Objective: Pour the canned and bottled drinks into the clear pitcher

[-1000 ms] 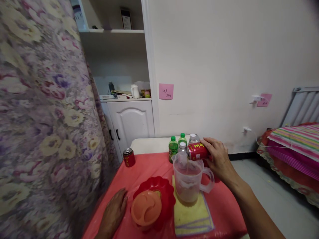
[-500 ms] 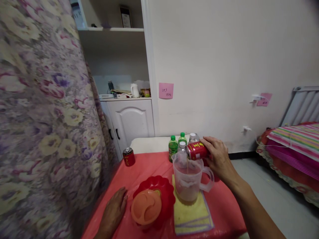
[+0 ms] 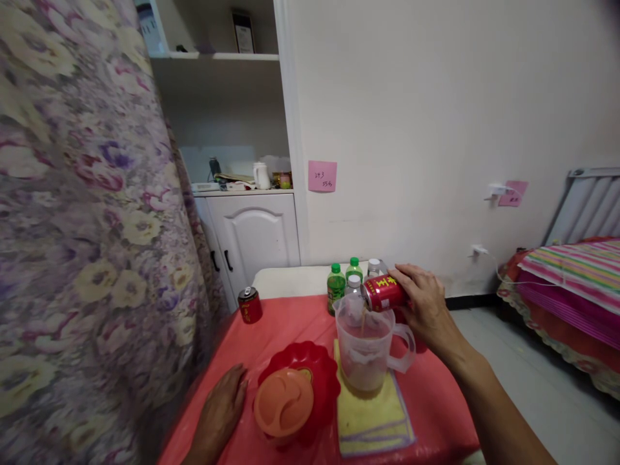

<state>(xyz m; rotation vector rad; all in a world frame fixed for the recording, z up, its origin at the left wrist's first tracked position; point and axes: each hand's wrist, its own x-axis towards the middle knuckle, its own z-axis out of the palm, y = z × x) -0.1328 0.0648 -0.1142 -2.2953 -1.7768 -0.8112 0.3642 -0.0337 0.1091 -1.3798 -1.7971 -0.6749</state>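
My right hand is wrapped round a red drink can, which lies almost level above a clear plastic jug. A thin brown stream runs from the can's mouth into the jug, and a little liquid shows at the jug's bottom. The jug stands on a folded yellow cloth, its handle to the right. My left hand rests flat on the red tablecloth, holding nothing. Beside it, an orange divided bowl sits on a red scalloped plate.
A second red can stands upright at the table's back left. Behind the jug are green-capped bottles and white-capped bottles. A floral curtain hangs on the left; a bed is on the right.
The can is still tipped over the jug and liquid keeps flowing. Both hands stay almost where they were; the view has shifted very slightly.
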